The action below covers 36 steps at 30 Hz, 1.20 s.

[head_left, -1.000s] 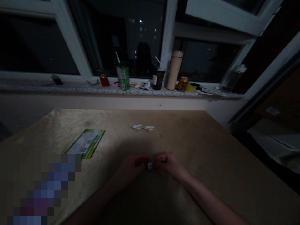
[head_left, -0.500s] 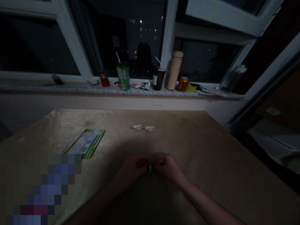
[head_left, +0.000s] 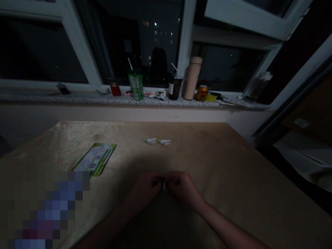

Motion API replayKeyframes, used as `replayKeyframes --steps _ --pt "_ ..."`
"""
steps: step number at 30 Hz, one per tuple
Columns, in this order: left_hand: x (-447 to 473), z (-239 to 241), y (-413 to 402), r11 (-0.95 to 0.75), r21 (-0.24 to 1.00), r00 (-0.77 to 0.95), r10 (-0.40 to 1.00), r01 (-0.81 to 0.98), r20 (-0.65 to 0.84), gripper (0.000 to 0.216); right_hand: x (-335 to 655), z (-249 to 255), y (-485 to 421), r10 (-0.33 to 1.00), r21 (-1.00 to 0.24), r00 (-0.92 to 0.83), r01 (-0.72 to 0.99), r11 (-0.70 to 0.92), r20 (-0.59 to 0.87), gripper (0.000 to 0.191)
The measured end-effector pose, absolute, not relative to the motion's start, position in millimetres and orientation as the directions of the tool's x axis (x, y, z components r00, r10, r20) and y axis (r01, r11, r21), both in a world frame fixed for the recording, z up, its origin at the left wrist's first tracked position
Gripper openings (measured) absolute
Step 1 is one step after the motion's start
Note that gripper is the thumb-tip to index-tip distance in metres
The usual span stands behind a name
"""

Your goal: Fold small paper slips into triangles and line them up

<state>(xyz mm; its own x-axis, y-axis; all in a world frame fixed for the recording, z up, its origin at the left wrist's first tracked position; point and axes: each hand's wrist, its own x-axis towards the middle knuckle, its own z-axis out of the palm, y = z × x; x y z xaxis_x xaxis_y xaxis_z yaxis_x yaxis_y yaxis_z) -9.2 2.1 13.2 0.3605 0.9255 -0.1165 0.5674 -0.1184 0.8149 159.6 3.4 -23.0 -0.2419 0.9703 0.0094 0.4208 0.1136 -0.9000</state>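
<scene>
Small piece: a small, dark piece with a pale patch (head_left: 164,185) sits between the two hands, low in the middle of the view and nearer the person than anything else on or over the tabletop (head_left: 220,155). Its outline is too dim to name it.
Left hand: the left hand (head_left: 146,186) has its thumb and fingers drawn narrow, pinching the piece from its left side.
Right hand: the right hand (head_left: 184,185) meets it from the opposite side, its grip likewise narrow, with fingertips close to those of the left.
Line between the hands: the piece lies right of the left grip and left of the right one; neither hand is clearly nearer. This side-to-side line seems the relation that counts most.
Long axis: the visible part looks taller than wide, running across the line of the hands; whether it hangs down or points toward the person cannot be told.
Two packets: a left packet (head_left: 151,141) and a right packet (head_left: 165,142) lie almost end to end on the tabletop, beyond the hands and well apart from them.
Green pack: a flat green-edged pack (head_left: 97,159) lies slantwise, off to the left hand's side.
</scene>
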Motion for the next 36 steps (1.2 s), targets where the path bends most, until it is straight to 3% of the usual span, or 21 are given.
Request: replayKeyframes --steps 11,22,36 --pt "-4 17 -4 -0.151 0.746 0.357 0.926 0.649 -0.123 0.018 153 -6 -7 0.976 -0.754 -0.209 0.632 0.178 0.055 0.015" --pt "-4 21 -5 -0.188 0.705 0.336 0.939 0.683 -0.075 0.028 155 -8 -5 0.973 -0.811 -0.225 0.559 0.174 0.054 0.014" --pt "-8 22 -2 -0.180 0.664 0.334 0.936 0.726 -0.112 0.019 152 -1 -12 0.957 -0.678 -0.285 0.694 0.243 0.052 0.015"
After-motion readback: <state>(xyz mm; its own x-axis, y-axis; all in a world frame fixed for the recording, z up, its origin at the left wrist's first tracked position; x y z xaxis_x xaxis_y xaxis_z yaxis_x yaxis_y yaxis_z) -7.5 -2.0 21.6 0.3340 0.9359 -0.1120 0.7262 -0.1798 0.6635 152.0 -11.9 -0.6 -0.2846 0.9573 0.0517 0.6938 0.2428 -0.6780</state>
